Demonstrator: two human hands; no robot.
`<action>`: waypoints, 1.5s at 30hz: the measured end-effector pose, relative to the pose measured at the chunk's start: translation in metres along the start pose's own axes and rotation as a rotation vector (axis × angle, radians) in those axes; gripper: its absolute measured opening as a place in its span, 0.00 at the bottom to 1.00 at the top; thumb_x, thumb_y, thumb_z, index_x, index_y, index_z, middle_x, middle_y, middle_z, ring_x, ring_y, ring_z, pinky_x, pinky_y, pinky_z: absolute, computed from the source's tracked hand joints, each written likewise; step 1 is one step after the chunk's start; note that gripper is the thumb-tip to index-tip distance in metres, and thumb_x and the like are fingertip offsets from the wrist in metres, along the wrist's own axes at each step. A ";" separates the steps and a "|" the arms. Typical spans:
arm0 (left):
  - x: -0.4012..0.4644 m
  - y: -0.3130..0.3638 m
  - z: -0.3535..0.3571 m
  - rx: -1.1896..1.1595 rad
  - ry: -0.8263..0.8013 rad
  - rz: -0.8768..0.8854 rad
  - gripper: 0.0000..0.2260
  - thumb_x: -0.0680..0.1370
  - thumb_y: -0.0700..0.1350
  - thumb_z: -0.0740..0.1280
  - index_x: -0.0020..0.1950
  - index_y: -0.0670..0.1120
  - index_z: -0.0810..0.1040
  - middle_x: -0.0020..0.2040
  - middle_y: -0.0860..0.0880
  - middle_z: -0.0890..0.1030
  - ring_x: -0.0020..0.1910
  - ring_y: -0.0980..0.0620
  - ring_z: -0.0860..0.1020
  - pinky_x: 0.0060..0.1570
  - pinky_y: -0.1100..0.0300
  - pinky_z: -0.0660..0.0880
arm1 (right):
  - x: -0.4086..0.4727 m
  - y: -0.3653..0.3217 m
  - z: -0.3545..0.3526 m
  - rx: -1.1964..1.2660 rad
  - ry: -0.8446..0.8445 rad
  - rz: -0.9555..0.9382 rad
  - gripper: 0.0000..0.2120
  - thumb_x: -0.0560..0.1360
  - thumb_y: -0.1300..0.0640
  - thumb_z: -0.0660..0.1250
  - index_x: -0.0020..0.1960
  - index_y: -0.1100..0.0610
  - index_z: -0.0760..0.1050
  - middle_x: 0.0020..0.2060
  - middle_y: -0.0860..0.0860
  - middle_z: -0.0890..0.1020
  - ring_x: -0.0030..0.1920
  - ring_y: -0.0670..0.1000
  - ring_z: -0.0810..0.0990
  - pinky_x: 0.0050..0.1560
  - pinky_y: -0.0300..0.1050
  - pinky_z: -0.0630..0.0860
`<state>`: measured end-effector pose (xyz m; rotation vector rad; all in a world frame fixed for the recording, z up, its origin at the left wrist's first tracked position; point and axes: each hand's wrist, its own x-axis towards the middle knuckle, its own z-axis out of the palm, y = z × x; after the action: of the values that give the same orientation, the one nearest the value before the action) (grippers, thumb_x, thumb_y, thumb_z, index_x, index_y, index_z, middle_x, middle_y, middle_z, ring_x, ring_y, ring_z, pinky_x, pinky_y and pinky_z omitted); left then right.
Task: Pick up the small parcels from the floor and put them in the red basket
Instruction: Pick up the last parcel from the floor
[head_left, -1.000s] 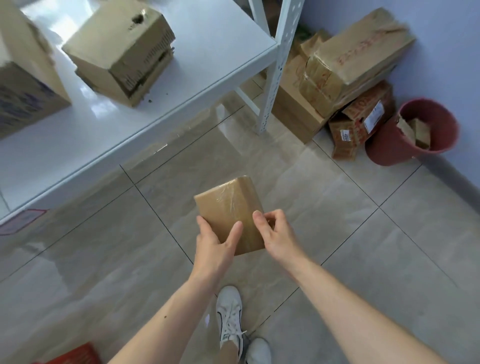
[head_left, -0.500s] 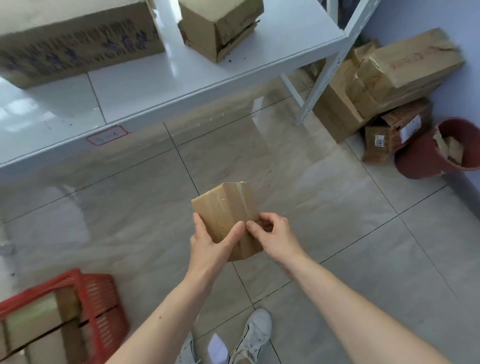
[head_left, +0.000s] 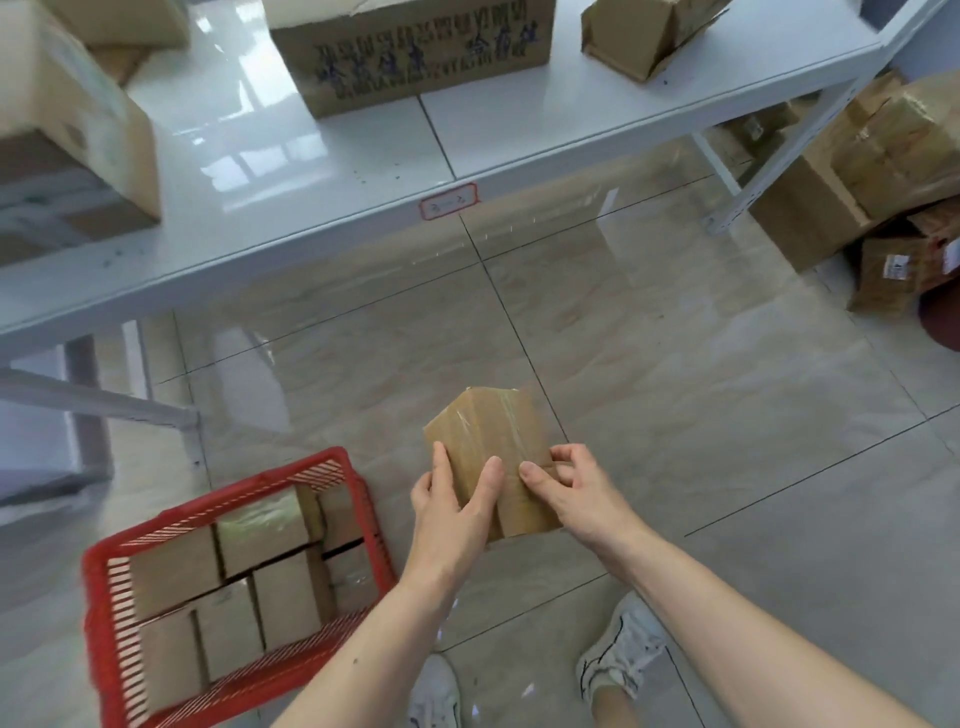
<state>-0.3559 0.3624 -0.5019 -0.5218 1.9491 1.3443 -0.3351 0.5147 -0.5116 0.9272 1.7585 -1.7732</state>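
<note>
A small brown parcel (head_left: 488, 431) wrapped in clear tape is held above the floor between both hands. My left hand (head_left: 449, 512) grips its left side with the thumb across the front. My right hand (head_left: 576, 493) pinches its lower right edge. The red basket (head_left: 104, 597) stands on the floor to the lower left of the parcel. It holds several brown parcels packed side by side.
A white metal shelf (head_left: 363, 171) runs across the top with large cardboard boxes (head_left: 421, 47) on it. More cardboard boxes (head_left: 857, 171) are piled on the floor at the right. My white shoes (head_left: 618, 654) are on the tiled floor below my arms.
The view has swung left, so the whole red basket now shows at the lower left and the dark red bucket has slid almost out at the right. Both hands keep hold of the parcel.
</note>
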 end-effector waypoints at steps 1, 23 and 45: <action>-0.001 -0.012 -0.012 0.005 -0.003 0.006 0.40 0.72 0.69 0.63 0.78 0.62 0.49 0.78 0.55 0.54 0.75 0.54 0.60 0.73 0.53 0.60 | -0.004 0.007 0.015 0.010 -0.009 -0.001 0.19 0.76 0.50 0.69 0.61 0.54 0.66 0.51 0.48 0.83 0.51 0.45 0.83 0.49 0.40 0.78; -0.033 -0.198 -0.151 -0.159 0.163 -0.087 0.37 0.66 0.71 0.65 0.72 0.56 0.70 0.60 0.57 0.81 0.59 0.56 0.80 0.61 0.51 0.76 | -0.040 0.103 0.215 -0.190 -0.079 0.003 0.18 0.76 0.54 0.69 0.61 0.44 0.65 0.53 0.46 0.80 0.54 0.46 0.80 0.58 0.47 0.78; 0.085 -0.287 -0.205 0.039 0.000 -0.090 0.27 0.80 0.43 0.61 0.78 0.53 0.59 0.68 0.48 0.68 0.68 0.50 0.71 0.70 0.51 0.68 | 0.058 0.182 0.326 -0.307 0.123 0.107 0.20 0.79 0.60 0.61 0.70 0.54 0.65 0.59 0.51 0.79 0.58 0.51 0.78 0.61 0.50 0.76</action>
<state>-0.2862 0.0697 -0.7045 -0.5835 1.9248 1.2485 -0.2823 0.1876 -0.6937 0.9941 1.9492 -1.3563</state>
